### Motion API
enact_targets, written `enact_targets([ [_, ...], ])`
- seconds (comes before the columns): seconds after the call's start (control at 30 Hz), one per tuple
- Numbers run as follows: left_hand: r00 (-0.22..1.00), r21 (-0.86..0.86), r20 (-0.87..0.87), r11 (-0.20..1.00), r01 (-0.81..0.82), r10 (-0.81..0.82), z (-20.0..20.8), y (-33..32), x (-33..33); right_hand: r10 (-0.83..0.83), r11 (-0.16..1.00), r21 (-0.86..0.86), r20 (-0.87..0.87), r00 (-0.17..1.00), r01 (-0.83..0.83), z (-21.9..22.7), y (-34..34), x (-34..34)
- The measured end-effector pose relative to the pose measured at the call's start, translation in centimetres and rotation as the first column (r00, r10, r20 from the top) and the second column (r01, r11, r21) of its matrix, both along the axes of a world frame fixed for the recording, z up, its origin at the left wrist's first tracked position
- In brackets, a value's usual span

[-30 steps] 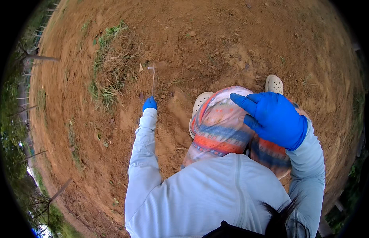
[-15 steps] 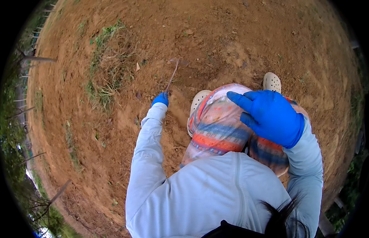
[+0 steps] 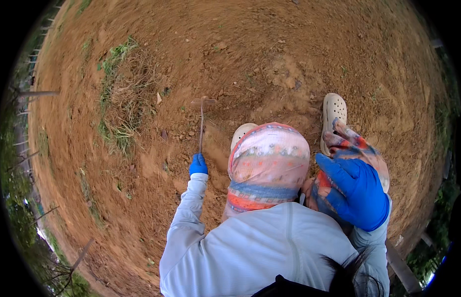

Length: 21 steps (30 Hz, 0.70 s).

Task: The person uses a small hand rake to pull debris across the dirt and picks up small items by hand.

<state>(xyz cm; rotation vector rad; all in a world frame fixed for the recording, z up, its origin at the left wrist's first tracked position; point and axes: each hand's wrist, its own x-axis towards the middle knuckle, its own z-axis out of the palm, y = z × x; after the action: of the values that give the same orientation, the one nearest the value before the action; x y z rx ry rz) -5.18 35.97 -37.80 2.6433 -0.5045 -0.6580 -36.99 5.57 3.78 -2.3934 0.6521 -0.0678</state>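
Observation:
My left hand (image 3: 196, 164), in a blue glove, is closed around the thin handle of a small hand hoe (image 3: 201, 126). Its blade (image 3: 203, 101) rests on the red soil ahead of me. My right hand (image 3: 356, 190), also in a blue glove, lies flat with fingers spread on my right knee, which is covered in patterned orange and blue fabric (image 3: 361, 146). My left knee (image 3: 267, 166) in the same fabric rises between my arms. I squat, with white clogs (image 3: 334, 111) on my feet.
Loose red-brown soil (image 3: 290, 54) with clods and small stones spreads all around. A tuft of grass and dry stems (image 3: 124, 106) lies to the left of the hoe. Thin posts and green growth (image 3: 22, 163) line the left rim.
My left hand has drawn back toward my body with the hoe, and the handle has swung from a rightward tilt to pointing straight away. The right hand stays on the knee.

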Motion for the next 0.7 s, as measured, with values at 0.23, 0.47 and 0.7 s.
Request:
enact_targets([
  [0.23, 0.990, 0.164, 0.060, 0.980, 0.117, -0.128, -0.9, -15.1, 6.5, 0.048, 0.990, 0.133, -0.072, 0.996, -0.038, 0.5, -1.5, 0.1],
  [0.47, 0.987, -0.295, 0.139, 0.948, 0.116, -0.077, 5.6, -24.9, 10.9, 0.046, 0.999, 0.025, 0.009, 0.999, -0.046, 0.1, -3.9, 1.4],
  [0.7, 0.977, 0.309, 0.069, 0.935, 0.174, -0.204, 1.0, -23.5, 19.8, -0.049, 0.999, 0.000, -0.123, 0.991, 0.049, 1.0, -4.5, 1.8],
])
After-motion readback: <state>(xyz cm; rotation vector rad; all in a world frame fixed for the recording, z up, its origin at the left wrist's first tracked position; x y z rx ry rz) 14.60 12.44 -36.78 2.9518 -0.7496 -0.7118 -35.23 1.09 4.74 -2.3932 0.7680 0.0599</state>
